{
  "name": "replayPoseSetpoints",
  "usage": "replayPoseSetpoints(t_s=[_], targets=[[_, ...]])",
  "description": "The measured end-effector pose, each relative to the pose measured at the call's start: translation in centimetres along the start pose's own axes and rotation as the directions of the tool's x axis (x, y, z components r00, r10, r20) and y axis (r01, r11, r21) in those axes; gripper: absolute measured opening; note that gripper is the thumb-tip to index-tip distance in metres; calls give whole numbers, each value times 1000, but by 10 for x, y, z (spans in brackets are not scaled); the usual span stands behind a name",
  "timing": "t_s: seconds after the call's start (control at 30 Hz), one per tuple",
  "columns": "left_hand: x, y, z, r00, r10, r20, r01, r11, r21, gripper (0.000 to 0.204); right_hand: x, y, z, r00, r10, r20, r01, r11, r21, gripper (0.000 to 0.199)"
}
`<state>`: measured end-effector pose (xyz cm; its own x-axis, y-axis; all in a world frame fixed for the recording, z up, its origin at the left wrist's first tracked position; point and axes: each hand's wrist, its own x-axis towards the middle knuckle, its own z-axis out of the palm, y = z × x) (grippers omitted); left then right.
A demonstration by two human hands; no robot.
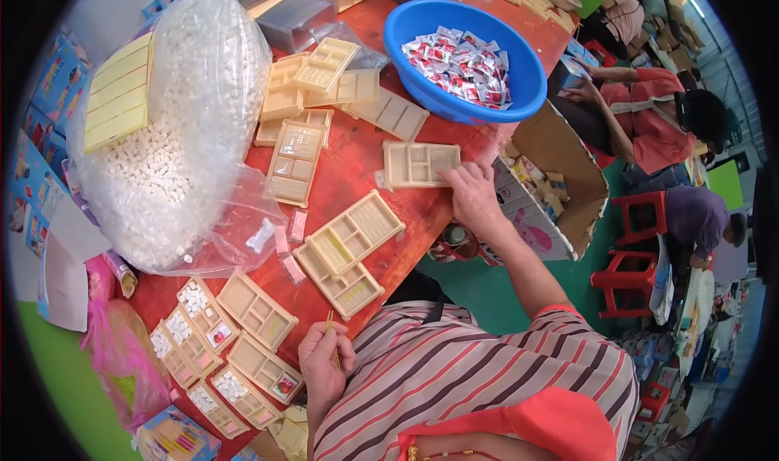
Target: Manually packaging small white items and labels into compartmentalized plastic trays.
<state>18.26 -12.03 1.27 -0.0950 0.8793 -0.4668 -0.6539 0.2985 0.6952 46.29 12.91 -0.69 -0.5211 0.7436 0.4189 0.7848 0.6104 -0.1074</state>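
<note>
My left hand [326, 360] is closed around a few thin yellowish sticks [330, 325] at the table's near edge. My right hand [474, 191] reaches out, its fingers gripping the right corner of a beige compartment tray [420, 165]. Between the hands, two more beige trays [350, 232] overlap, with thin yellow-green sticks in some compartments. Lower left, several beige trays [213, 329] form a group; white pellets fill compartments in some, and a few hold small printed packets. Pink blocks [290, 268] lie left of the overlapping trays.
A large clear bag of white pellets [154, 169] stands at the left on the red table [345, 169]. Behind my right hand is a blue basin [531, 96] of small packets. Beige trays [294, 161] pile up mid-table. A cardboard box [580, 165] stands beside the table; people work beyond it.
</note>
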Motion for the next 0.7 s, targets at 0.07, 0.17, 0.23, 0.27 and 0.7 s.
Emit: replayPoseSetpoints(t_s=[0.07, 0.17, 0.23, 0.27, 0.7], targets=[[0, -3, -2, 1000, 0, -4, 0, 1000, -1, 19, -4, 14, -5, 998, -48, -35, 47, 998, -44, 35], [1, -4, -1, 1000, -6, -8, 6, 1000, -8, 19, -5, 31, -10, 997, 26, -72, -31, 997, -64, 25], [2, -4, 1, 1000, -15, -6, 15, 1000, -11, 18, -6, 35, -9, 975, 218, -40, -218, 976, 17, 18], [3, -4, 2, 1000, -22, -9, 22, 1000, -13, 18, -6, 33, -6, 974, 224, -41, -223, 975, 15, 18], [19, 2, 33, 995, -81, 61, 75, 992, 102, 19, 32, -15, 24, 994, 100, -47, -97, 993, 64, 32]])
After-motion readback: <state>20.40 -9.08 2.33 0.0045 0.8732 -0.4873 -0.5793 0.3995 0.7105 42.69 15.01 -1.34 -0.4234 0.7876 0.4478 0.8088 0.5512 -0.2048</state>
